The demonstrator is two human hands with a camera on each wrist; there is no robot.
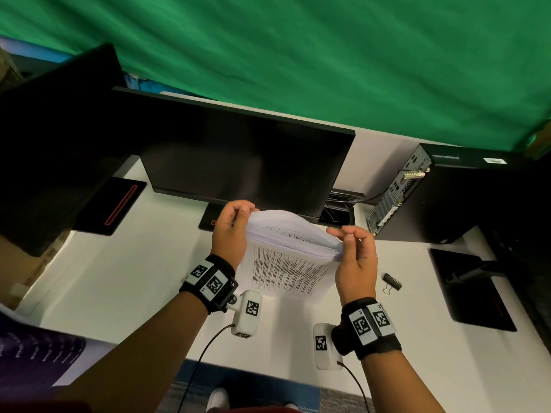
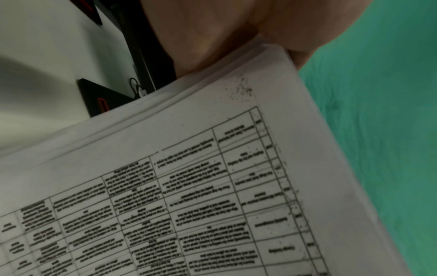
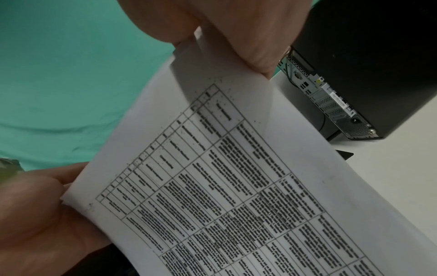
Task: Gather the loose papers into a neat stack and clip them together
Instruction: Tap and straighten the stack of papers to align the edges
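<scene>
A stack of printed papers [image 1: 290, 251] with tables on them stands on its lower edge on the white desk [image 1: 119, 278], tilted toward me, in front of the monitor. My left hand [image 1: 231, 231] grips the stack's upper left corner, thumb in front. My right hand [image 1: 354, 251] holds the upper right corner between thumb and fingers. In the left wrist view the paper stack [image 2: 212, 177] shows several sheet edges not quite flush under the fingers [image 2: 201, 37]. In the right wrist view the stack [image 3: 236, 177] fills the frame. A black binder clip [image 1: 391, 283] lies on the desk, right of my right hand.
A dark monitor [image 1: 244, 162] stands close behind the papers, and a second screen [image 1: 56, 138] at left. A black computer tower [image 1: 447, 198] lies at right, a black monitor base [image 1: 471, 290] beside it. A green cloth [image 1: 328, 55] hangs behind.
</scene>
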